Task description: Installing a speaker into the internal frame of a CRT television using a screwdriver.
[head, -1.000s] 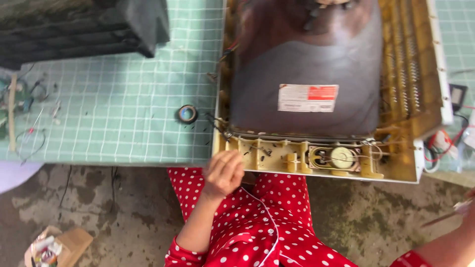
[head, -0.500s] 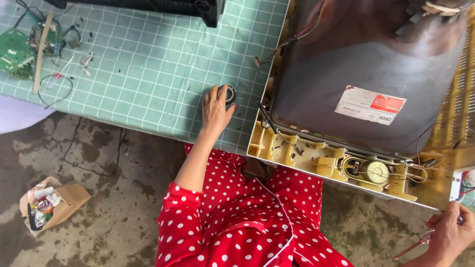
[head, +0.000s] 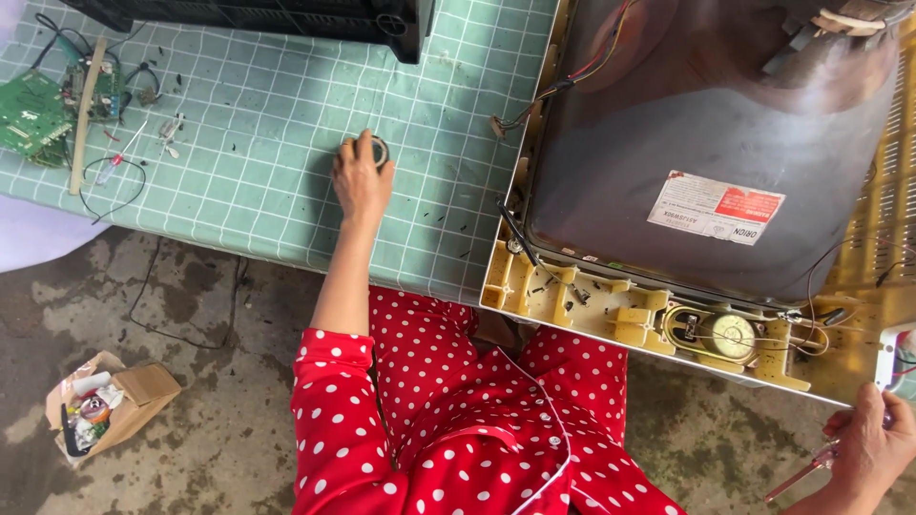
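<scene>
Head view: left hand (head: pixel 361 181) fingers closing round the black ring (head: pixel 378 151) on the desk (head: pixel 239 143) (reaching flat); right hand (head: pixel 868 448) grips a red-handled tool (head: pixel 797 477).

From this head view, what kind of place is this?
Likely an informal electronics repair bench. An opened CRT television lies face down on a green grid-patterned mat, green circuit boards sit at the edge, and the left hand rests on a small black ring.

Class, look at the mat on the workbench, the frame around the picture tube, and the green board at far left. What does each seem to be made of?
Mat: probably soft vinyl or rubber, matte green with a printed white grid. Frame: moulded plastic, yellowed cream, with ribs and screw posts. Board: likely resin laminate, glossy green, dotted with solder points.
</scene>
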